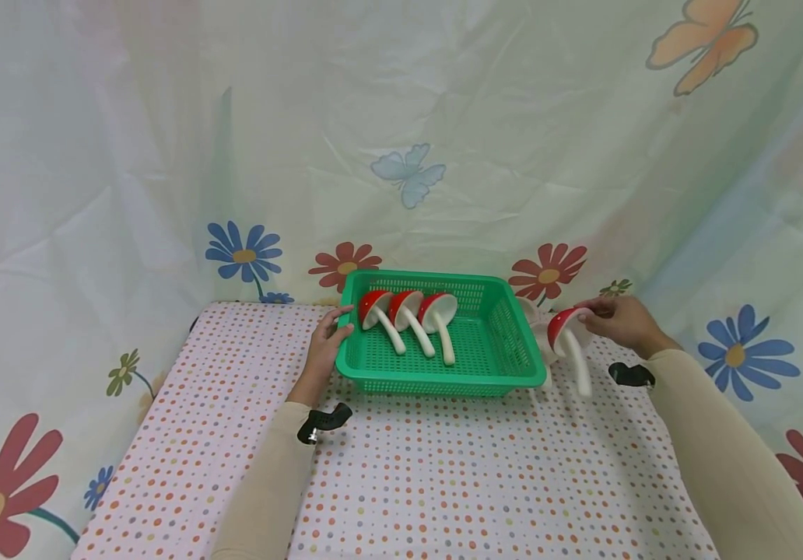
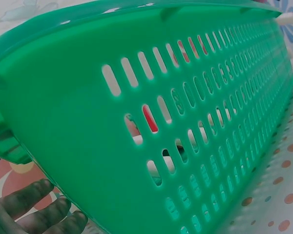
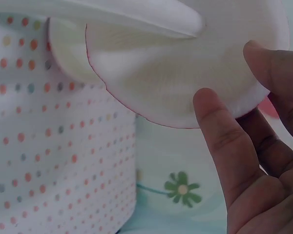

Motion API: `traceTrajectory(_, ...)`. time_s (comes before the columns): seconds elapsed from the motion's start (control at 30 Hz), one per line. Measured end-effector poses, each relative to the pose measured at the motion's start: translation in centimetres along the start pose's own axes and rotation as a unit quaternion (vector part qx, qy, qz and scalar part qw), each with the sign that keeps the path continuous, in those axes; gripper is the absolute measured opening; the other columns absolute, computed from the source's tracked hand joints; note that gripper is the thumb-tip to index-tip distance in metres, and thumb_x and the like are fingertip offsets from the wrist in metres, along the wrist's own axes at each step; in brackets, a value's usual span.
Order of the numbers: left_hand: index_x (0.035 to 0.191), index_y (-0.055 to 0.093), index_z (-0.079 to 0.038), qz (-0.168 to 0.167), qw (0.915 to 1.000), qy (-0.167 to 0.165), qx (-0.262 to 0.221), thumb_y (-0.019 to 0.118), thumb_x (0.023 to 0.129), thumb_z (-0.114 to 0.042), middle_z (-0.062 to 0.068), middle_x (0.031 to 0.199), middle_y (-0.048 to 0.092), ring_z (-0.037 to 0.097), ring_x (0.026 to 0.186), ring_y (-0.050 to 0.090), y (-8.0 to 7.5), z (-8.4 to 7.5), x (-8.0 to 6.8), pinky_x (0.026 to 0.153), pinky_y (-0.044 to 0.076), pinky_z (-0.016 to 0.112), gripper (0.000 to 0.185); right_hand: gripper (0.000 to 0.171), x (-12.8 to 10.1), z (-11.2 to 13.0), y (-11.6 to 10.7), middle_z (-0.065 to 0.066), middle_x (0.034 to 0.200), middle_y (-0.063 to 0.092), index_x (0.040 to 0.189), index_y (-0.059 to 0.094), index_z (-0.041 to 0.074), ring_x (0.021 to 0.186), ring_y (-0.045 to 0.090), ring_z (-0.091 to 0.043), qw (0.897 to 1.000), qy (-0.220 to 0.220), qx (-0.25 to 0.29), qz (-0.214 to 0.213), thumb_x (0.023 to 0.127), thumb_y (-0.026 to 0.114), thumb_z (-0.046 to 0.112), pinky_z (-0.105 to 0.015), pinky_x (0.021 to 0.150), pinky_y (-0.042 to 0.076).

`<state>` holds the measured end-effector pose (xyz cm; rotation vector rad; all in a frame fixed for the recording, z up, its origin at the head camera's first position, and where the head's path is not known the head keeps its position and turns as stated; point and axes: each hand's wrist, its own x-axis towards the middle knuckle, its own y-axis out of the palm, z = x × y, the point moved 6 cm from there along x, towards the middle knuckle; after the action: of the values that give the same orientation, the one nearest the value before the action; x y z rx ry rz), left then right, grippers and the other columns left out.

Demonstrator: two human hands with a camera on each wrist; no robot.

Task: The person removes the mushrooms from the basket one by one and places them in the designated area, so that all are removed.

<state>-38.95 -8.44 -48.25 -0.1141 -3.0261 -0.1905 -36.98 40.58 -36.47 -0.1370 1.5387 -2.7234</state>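
Currently I see the right hand [image 1: 622, 320] pinching a red-capped, white-stemmed mushroom [image 1: 575, 358] right of the rectangular green plastic basket [image 1: 443, 379]; the left hand [image 1: 323, 344], fingers slightly spread, touches its left end.

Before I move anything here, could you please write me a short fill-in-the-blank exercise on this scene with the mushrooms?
1. The left hand touches a basket coloured ____.
2. Exactly ____ mushrooms lie inside it.
3. The right hand holds another mushroom by its red ____.
4. The tablecloth is printed with coloured ____.
Missing words: green; three; cap; dots.
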Motion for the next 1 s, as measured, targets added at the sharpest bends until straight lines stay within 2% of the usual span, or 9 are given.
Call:
traceTrajectory(0.07, 0.147, 0.046, -0.009, 0.002, 1.0000, -0.004, 0.002, 0.052, 0.103, -0.014, 0.009, 0.163, 0.025, 0.035, 0.146, 0.033, 0.0, -0.2, -0.1, 0.114, 0.033, 0.054, 0.045, 0.060, -0.1, -0.8, 0.3, -0.035, 0.119, 0.060, 0.129, 0.054, -0.012, 0.098, 0.064, -0.041, 1.000, 0.013, 0.007, 0.008, 0.098, 0.058, 0.039, -0.051, 0.081, 0.058)
traceTrajectory(0.3, 0.145, 0.046, -0.003, 0.005, 0.9999, 0.003, 0.013, 0.052, 0.102, -0.011, 0.013, 0.161, 0.026, 0.039, 0.146, 0.031, 0.5, -2.5, -1.5, 0.114, 0.033, 0.055, 0.044, 0.055, -0.1, -3.3, 1.2, -0.035, 0.124, 0.057, 0.132, 0.052, -0.012, 0.102, 0.064, -0.042, 0.999, 0.045, 0.018, 0.021, 0.099, 0.059, 0.032, -0.047, 0.081, 0.059)
traceTrajectory(0.47, 0.145, 0.045, -0.003, 0.008, 0.9998, 0.010, 0.013, 0.051, 0.102, -0.011, 0.014, 0.162, 0.025, 0.040, 0.147, 0.029, 0.5, -2.6, -1.5, 0.114, 0.032, 0.056, 0.044, 0.057, -0.2, -4.2, 1.4, -0.038, 0.124, 0.056, 0.133, 0.049, -0.015, 0.101, 0.063, -0.043, 0.998, 0.053, 0.018, 0.015, 0.099, 0.057, 0.031, -0.050, 0.082, 0.058)
traceTrajectory(0.73, 0.145, 0.047, -0.005, 0.004, 0.9997, 0.009, 0.023, 0.052, 0.102, -0.014, 0.012, 0.164, 0.021, 0.040, 0.151, 0.018, 0.5, -2.7, -1.7, 0.117, 0.027, 0.057, 0.044, 0.050, -0.2, -4.9, 1.7, -0.036, 0.122, 0.057, 0.129, 0.054, -0.012, 0.099, 0.062, -0.040, 0.998, 0.070, 0.012, 0.000, 0.099, 0.058, 0.028, -0.041, 0.074, 0.059)
traceTrajectory(1.0, 0.145, 0.046, -0.005, 0.005, 0.9998, 0.008, 0.018, 0.051, 0.102, -0.012, 0.012, 0.164, 0.022, 0.039, 0.149, 0.024, 0.4, -2.2, -1.3, 0.116, 0.031, 0.055, 0.044, 0.044, 0.1, -5.4, 2.1, -0.033, 0.119, 0.060, 0.126, 0.058, -0.010, 0.098, 0.060, -0.037, 0.997, 0.077, 0.014, -0.015, 0.097, 0.058, 0.023, -0.031, 0.069, 0.054)
